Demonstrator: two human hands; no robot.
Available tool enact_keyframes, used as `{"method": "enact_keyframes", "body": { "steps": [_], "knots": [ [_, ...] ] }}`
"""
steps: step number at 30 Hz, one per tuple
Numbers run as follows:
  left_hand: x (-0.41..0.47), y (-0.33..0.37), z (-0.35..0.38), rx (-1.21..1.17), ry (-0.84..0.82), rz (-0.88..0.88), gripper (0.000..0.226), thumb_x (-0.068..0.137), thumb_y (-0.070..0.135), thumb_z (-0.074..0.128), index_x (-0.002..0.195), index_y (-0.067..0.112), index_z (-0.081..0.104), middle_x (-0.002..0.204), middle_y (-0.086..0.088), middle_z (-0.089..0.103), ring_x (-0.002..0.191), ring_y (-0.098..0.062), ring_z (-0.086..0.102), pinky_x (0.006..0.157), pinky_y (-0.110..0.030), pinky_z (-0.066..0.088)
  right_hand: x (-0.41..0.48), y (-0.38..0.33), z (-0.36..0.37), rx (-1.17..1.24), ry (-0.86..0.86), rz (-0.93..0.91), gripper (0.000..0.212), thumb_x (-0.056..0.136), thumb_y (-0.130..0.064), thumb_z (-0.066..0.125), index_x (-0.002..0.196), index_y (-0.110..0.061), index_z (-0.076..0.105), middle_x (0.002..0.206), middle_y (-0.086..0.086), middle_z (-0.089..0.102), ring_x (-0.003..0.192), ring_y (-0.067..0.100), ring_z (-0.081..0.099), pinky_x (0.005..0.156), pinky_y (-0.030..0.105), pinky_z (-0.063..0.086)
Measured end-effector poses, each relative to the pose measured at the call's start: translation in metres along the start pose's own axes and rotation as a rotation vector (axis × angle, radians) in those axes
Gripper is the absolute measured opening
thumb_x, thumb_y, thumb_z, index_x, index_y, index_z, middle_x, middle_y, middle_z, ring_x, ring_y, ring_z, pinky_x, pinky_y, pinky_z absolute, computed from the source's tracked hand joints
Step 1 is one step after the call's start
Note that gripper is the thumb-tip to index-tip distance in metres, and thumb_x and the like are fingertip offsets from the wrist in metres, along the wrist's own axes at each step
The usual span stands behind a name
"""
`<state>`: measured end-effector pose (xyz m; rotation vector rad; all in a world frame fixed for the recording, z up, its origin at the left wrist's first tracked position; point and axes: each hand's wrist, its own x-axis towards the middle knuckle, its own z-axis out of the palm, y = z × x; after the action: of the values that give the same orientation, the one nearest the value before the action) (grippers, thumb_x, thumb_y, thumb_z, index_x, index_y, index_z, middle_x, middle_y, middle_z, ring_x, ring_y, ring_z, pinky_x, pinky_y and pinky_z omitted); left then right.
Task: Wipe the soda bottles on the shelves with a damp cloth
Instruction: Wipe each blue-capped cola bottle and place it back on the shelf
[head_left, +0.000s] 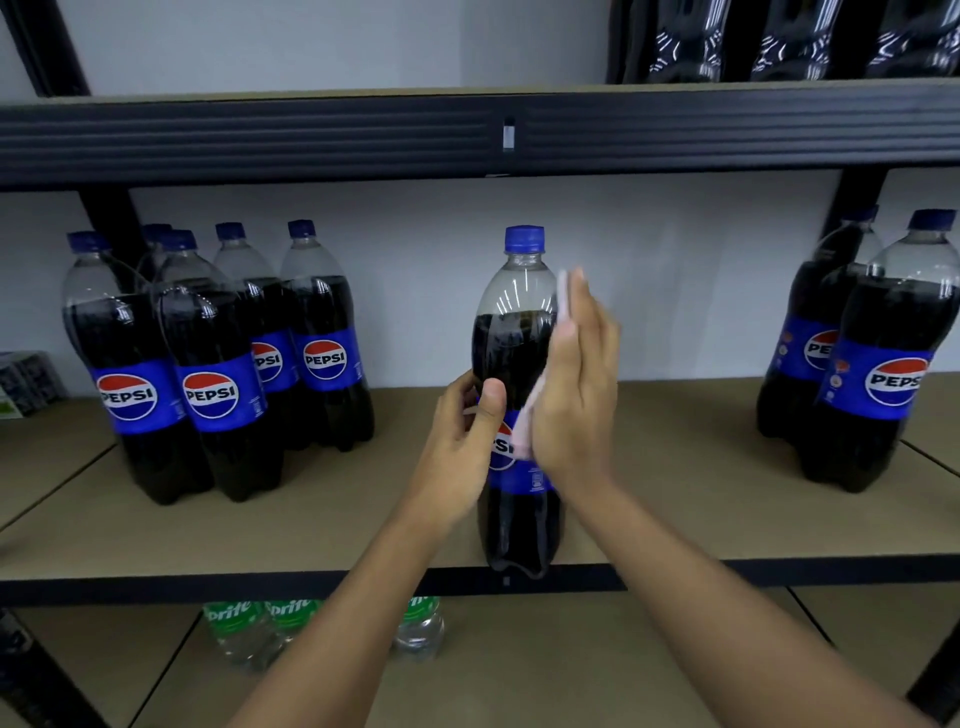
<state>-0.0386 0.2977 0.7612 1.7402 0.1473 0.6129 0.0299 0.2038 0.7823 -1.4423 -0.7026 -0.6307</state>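
— While the left hand (462, 431) grips it at the label, thumb across the front, where does it stand?

— One Pepsi bottle (514, 343), upright at the front edge of the middle shelf (311, 519), about midway along.

— And the right hand (576, 379)?

— Flat, fingers straight, pressing one pale pink cloth (524, 428) against the bottle's right side, from shoulder to label.

— How many others share that shelf?

— Seven. I count five blue caps in the left group (223, 374), towards the left end. Add two in the right pair (872, 374), near the right end. Both sets stand well apart from the held one.

— Above and below?

— Three dark bottles (789, 47), only their bases in view, on the upper shelf (311, 135) at its right end. Three Sprite bottles (244, 629) on the lower shelf (571, 670), two left of the left forearm, one just right of it.
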Motion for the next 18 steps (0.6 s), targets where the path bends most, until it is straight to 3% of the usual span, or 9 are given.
{"method": "enact_keyframes", "body": {
  "steps": [2,4,6,8,11,14,16,18],
  "knots": [
    [0.000,-0.002,0.001,-0.032,0.042,-0.021,0.047,0.095,0.057,0.042,0.135,0.033,0.043,0.126,0.017,0.055,0.111,0.012,0.054,0.082,-0.004,0.047,0.018,-0.012,0.001,0.037,-0.014,-0.020,0.042,0.112,-0.019,0.036,0.152,-0.021,0.045,0.140,-0.009,0.046,0.121,-0.020,0.045,0.094,-0.001,0.032],
    [0.000,-0.002,0.003,-0.028,0.061,-0.024,0.029,0.102,0.049,0.042,0.129,0.038,0.038,0.122,0.022,0.051,0.105,0.020,0.054,0.083,-0.002,0.046,0.013,-0.009,0.002,-0.005,0.004,-0.067,0.043,0.111,-0.018,0.036,0.153,-0.015,0.045,0.147,-0.006,0.046,0.133,-0.011,0.042,0.103,0.004,0.032],
    [-0.001,-0.002,0.005,-0.030,0.068,-0.013,0.025,0.103,0.047,0.042,0.127,0.039,0.038,0.121,0.024,0.051,0.096,0.030,0.051,0.080,0.002,0.042,-0.010,0.010,0.003,-0.090,0.017,-0.139,0.047,0.112,-0.024,0.030,0.159,-0.017,0.033,0.160,-0.007,0.034,0.149,0.001,0.029,0.116,0.012,0.025],
    [-0.003,0.000,0.005,-0.063,0.072,-0.024,0.026,0.103,0.047,0.044,0.126,0.036,0.039,0.120,0.023,0.051,0.091,0.033,0.050,0.077,0.004,0.040,-0.042,0.035,0.002,-0.133,-0.007,-0.134,0.051,0.112,-0.036,0.024,0.161,-0.028,0.013,0.163,-0.022,0.017,0.154,0.003,0.017,0.121,0.015,0.018],
    [-0.005,0.004,0.007,-0.110,0.057,-0.034,0.051,0.086,0.061,0.054,0.127,0.036,0.039,0.123,0.020,0.055,0.100,0.024,0.056,0.081,-0.001,0.044,-0.084,0.063,-0.007,-0.110,-0.101,-0.036,0.051,0.110,-0.048,0.021,0.158,-0.051,0.003,0.164,-0.034,0.007,0.155,0.002,0.012,0.122,0.016,0.014],
    [-0.003,0.001,0.006,-0.078,0.094,-0.026,0.078,0.067,0.062,0.070,0.130,0.028,0.038,0.122,0.009,0.063,0.109,0.000,0.064,0.088,-0.017,0.052,-0.094,0.069,-0.011,-0.073,-0.124,0.038,0.048,0.109,-0.044,0.023,0.155,-0.050,0.010,0.163,-0.037,0.010,0.154,-0.001,0.013,0.123,0.018,0.014],
    [0.000,-0.001,0.002,-0.066,0.099,-0.018,0.072,0.066,0.057,0.075,0.124,0.026,0.045,0.119,0.007,0.066,0.108,-0.005,0.067,0.087,-0.021,0.054,-0.078,0.056,-0.009,-0.036,-0.101,0.055,0.046,0.109,-0.039,0.025,0.151,-0.053,0.013,0.161,-0.036,0.018,0.153,-0.003,0.017,0.123,0.019,0.017],
    [0.002,-0.002,-0.001,-0.105,0.062,-0.011,0.059,0.073,0.053,0.073,0.120,0.024,0.052,0.115,0.007,0.069,0.106,-0.004,0.068,0.086,-0.019,0.055,-0.048,0.033,-0.008,-0.011,-0.072,0.047,0.045,0.112,-0.033,0.027,0.150,-0.054,0.017,0.163,-0.022,0.028,0.152,-0.002,0.021,0.123,0.022,0.019]
  ]
}}
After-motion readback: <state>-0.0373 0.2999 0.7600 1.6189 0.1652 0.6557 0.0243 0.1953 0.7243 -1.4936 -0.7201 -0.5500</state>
